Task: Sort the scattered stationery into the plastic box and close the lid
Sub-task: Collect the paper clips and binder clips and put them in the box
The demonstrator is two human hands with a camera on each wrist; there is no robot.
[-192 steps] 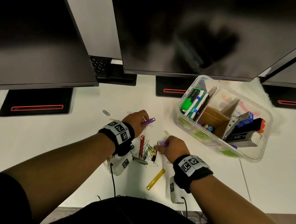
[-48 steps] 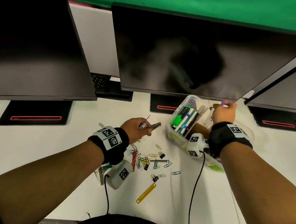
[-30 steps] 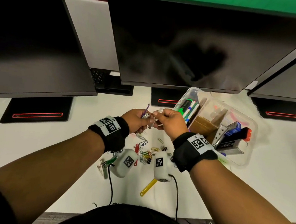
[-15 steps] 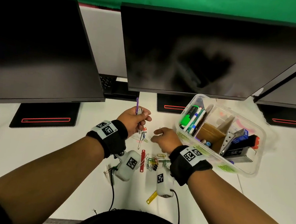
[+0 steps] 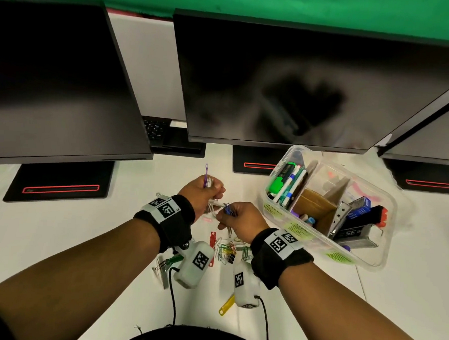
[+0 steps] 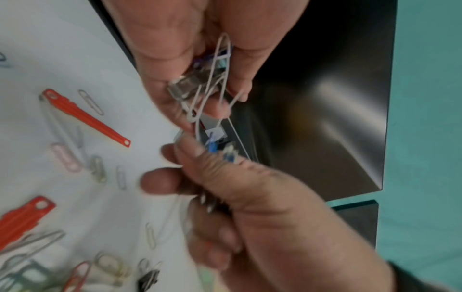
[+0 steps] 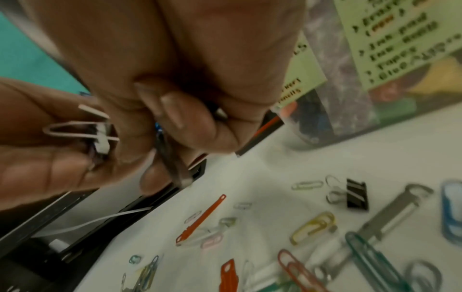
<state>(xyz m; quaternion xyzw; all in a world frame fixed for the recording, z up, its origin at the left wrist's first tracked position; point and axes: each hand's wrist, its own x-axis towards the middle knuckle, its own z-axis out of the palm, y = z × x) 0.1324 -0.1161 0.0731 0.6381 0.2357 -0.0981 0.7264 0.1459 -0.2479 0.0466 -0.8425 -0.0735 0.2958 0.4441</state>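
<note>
Paper clips (image 6: 215, 79) pinched in left hand (image 5: 202, 192), now met above the desk's middle by right hand (image 5: 241, 219) clamped on blue clips (image 5: 227, 209); half a second back, apart. Plastic box (image 5: 378, 260) open, right of pile; likely a transfer.

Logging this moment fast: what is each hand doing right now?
Left hand: grips a tangle of white wire paper clips and a purple plastic strip.
Right hand: pinches small blue clips.
</note>
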